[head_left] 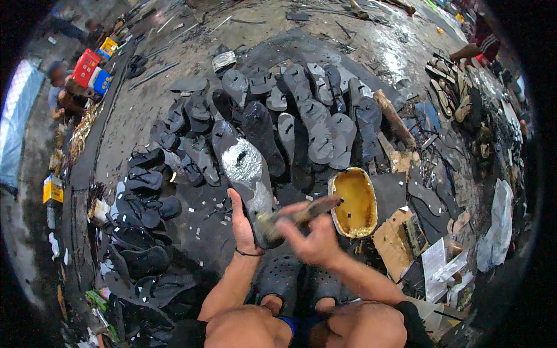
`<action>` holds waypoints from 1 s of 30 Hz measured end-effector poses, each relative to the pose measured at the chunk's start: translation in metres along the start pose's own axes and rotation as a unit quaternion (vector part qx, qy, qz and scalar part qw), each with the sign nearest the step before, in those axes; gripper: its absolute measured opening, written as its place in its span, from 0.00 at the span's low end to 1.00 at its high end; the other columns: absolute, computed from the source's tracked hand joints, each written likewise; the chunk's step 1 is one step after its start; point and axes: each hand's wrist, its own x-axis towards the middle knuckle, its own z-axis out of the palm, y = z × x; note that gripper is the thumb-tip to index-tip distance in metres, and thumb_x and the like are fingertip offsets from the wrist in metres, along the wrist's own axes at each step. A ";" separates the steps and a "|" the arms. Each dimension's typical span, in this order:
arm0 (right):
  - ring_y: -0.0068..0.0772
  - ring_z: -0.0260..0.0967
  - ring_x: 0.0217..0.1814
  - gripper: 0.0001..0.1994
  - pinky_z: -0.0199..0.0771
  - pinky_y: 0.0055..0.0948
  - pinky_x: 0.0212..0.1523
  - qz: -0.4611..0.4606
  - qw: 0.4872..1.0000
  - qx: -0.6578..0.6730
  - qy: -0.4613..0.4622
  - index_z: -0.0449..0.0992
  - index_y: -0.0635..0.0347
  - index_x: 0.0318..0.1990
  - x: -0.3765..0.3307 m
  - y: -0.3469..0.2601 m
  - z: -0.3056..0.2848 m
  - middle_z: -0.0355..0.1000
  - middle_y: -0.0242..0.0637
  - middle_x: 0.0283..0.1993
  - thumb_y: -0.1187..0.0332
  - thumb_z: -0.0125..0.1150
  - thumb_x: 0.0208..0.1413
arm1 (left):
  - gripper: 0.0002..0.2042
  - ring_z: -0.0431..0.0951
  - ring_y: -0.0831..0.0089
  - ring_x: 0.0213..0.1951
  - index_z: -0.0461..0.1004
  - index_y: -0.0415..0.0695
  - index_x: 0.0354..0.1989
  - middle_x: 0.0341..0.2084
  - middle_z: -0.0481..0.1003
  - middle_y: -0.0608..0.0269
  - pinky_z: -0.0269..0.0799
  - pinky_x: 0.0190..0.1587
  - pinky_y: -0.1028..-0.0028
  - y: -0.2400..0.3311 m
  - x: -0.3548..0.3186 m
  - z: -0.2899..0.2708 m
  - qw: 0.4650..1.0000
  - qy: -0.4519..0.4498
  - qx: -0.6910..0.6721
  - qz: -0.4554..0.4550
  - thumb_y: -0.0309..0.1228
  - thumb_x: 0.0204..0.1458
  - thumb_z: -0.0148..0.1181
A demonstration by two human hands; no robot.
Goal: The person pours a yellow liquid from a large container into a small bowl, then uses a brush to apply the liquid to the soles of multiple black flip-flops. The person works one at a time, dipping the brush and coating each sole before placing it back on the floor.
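My left hand holds a dark shoe sole from beneath near its lower end, thumb up along the edge. Wet, shiny glue coats the upper part of the sole, around a small dark strap slot. In my right hand is a brush, its bristles against the sole's lower end; both are smeared by motion. Just right of that hand stands a cut-open tub with a whitish rim and amber glue inside. Several dark soles lie in rows beyond my hands, some with grey glue patches.
Black sandals and straps are heaped on the left. A wooden stick, cardboard, paper scraps and a clear plastic bag lie on the right. My clogs are close below my hands. People sit farther off.
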 end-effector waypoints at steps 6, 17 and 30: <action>0.27 0.77 0.41 0.08 0.75 0.29 0.44 0.049 0.996 0.075 -0.021 0.78 0.63 0.42 0.007 -0.017 0.008 0.79 0.35 0.38 0.71 0.65 0.56 | 0.26 0.79 0.68 0.32 0.76 0.42 0.41 0.32 0.77 0.63 0.78 0.35 0.70 -0.012 0.003 -0.081 0.988 0.086 0.125 0.021 0.58 0.58 0.55; 0.21 0.72 0.44 0.08 0.72 0.26 0.49 0.246 0.932 0.266 0.007 0.78 0.62 0.44 -0.003 0.044 -0.048 0.78 0.31 0.40 0.67 0.61 0.62 | 0.26 0.80 0.65 0.44 0.67 0.41 0.62 0.49 0.77 0.60 0.77 0.49 0.68 -0.027 -0.002 0.014 0.976 -0.035 0.214 0.001 0.49 0.65 0.48; 0.26 0.76 0.39 0.13 0.76 0.28 0.42 0.364 0.884 0.282 0.081 0.76 0.65 0.44 -0.045 0.061 -0.047 0.78 0.36 0.41 0.63 0.62 0.62 | 0.19 0.79 0.70 0.45 0.66 0.32 0.61 0.47 0.77 0.58 0.76 0.48 0.73 -0.065 0.013 -0.034 0.957 0.006 0.288 -0.045 0.21 0.61 0.54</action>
